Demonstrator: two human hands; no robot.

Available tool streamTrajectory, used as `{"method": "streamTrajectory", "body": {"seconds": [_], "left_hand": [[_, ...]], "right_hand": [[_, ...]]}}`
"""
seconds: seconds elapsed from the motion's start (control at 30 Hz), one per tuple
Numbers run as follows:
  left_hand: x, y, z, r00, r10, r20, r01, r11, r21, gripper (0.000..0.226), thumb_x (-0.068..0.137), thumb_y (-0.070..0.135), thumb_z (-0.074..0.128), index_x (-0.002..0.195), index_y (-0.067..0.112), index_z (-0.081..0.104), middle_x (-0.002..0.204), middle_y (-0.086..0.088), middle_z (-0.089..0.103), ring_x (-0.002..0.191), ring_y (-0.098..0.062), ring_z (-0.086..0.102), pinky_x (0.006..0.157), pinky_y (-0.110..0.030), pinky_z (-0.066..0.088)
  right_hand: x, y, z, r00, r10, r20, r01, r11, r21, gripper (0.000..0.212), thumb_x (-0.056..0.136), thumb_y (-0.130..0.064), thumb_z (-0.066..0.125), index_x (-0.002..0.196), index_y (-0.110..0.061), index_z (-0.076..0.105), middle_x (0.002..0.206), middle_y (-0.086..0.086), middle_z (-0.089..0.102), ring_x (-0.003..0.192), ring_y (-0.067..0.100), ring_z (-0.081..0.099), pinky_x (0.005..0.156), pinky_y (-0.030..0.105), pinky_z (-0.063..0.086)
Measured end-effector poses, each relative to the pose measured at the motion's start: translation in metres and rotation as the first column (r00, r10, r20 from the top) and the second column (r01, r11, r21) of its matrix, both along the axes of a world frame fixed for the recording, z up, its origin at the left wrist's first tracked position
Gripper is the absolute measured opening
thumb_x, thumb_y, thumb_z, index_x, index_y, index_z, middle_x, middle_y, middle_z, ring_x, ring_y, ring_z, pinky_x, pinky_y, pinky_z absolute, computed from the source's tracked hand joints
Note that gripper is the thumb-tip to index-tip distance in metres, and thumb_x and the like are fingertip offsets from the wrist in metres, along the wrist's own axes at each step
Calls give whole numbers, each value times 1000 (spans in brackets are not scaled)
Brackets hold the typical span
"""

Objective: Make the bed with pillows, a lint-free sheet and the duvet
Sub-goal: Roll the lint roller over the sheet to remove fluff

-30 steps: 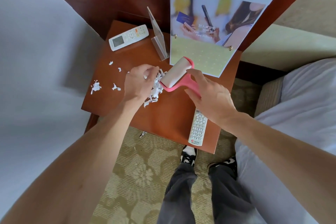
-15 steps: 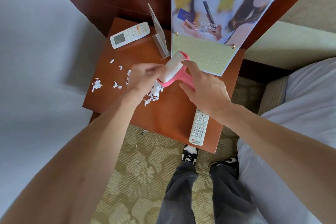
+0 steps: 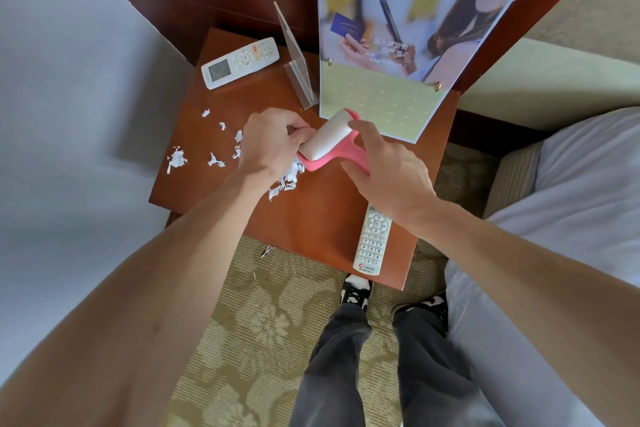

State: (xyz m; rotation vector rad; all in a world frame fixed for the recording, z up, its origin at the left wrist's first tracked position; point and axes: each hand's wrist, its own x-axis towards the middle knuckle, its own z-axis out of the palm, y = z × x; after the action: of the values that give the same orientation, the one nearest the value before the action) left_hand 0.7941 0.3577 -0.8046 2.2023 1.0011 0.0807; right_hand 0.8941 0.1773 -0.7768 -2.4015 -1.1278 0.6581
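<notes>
The right hand (image 3: 388, 177) clamps its fingers on the lint roller (image 3: 329, 139) handle; the left hand (image 3: 270, 142), fingers pinching its sheet, should peel steadily above the table (image 3: 329, 215)

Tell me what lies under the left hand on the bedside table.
A heap of torn white scraps pokes out beneath the left hand; the hand covers the rest of the heap.

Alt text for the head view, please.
Over a wooden nightstand, the right hand holds a pink lint roller while the left hand pinches its white roll; torn white scraps lie on the tabletop.
</notes>
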Motion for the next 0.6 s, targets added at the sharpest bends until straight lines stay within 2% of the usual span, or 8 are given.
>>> {"method": "streamTrajectory", "body": {"seconds": [0.07,0.17,0.27,0.37,0.5,0.57,0.6], "left_hand": [[-1,2,-4,999,-15,-37,17,997,72,10,92,29,73,90,22,80,79,13,72,72,-6,67,68,-24,53],[-4,2,-11,1000,12,-25,-9,995,97,11,97,27,64,94,21,72,79,17,68,75,-6,66,72,-25,52],[-7,-5,-15,999,33,-9,-32,998,51,17,101,27,56,97,20,71,86,12,72,82,-9,67,78,-27,52],[-6,-10,-20,999,27,-42,-26,999,22,27,103,34,53,97,16,72,85,6,73,80,-14,68,74,-30,53],[-8,-13,-21,996,-63,-55,64,998,10,33,104,35,53,92,11,72,76,5,71,71,-12,66,60,-24,50],[-7,-14,-20,993,-96,-66,97,995,12,29,104,33,53,87,14,69,68,12,64,65,-2,61,54,-12,38],[-7,-14,-19,992,-104,-71,105,994,8,28,104,33,52,87,18,68,70,14,65,67,1,61,56,-10,37]], "right_hand": [[-3,-7,-3,999,-47,5,47,999,9,52,102,-36,56,148,-26,35,109,1,70,88,30,69,75,46,58],[-12,-14,-9,980,-195,-43,196,980,20,47,103,-32,53,146,-26,37,110,0,70,88,29,69,75,47,59],[-35,-8,-14,886,-394,-243,413,910,28,48,99,-22,51,146,-26,38,117,2,67,92,28,67,74,48,58],[-60,7,-23,789,-508,-346,541,841,0,53,98,-15,47,149,-25,34,125,3,60,92,22,59,70,39,48],[-71,18,-40,694,-599,-400,646,763,-22,55,101,-13,43,153,-23,30,128,8,55,102,30,59,69,39,46],[-69,17,-47,693,-590,-415,637,770,-31,59,101,-13,43,156,-22,25,134,10,52,110,32,57,76,42,48],[-68,16,-49,706,-565,-426,611,791,-38,62,102,-14,43,159,-23,21,138,10,50,116,31,55,82,42,48]]}}
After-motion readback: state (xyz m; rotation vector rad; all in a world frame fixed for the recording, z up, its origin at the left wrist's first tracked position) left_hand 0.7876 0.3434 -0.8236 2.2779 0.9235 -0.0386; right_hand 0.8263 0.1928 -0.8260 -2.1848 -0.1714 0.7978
